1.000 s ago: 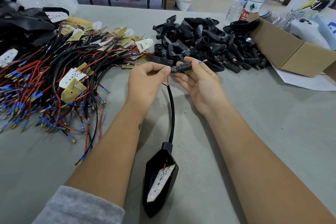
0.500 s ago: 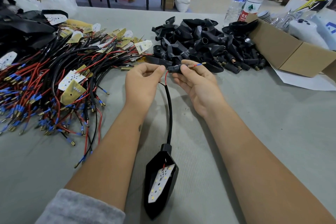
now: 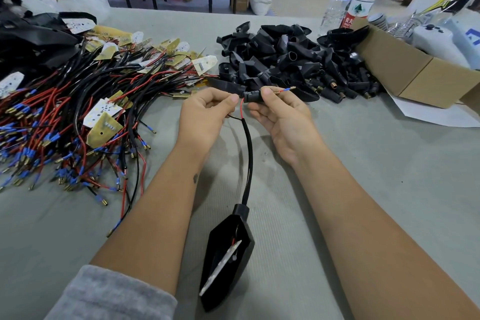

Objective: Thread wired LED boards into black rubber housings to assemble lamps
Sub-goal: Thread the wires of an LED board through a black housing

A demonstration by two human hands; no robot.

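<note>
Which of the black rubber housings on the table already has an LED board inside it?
The housing lying alone between the person's forearms, nearest the camera. A white LED board shows inside and a black cable leaves its neck; the heaped housings look empty.

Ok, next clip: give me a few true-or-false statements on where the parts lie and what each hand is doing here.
1. The right hand pinches a small black sleeve with a wire tip sticking out past it. True.
2. The left hand lies flat and idle on the table. False: its fingers pinch the red wire by the sleeve.
3. The black housing nearest the person already holds an LED board. True.
4. The pile of empty housings sits inside the cardboard box. False: it lies on the table beside the box.
</note>
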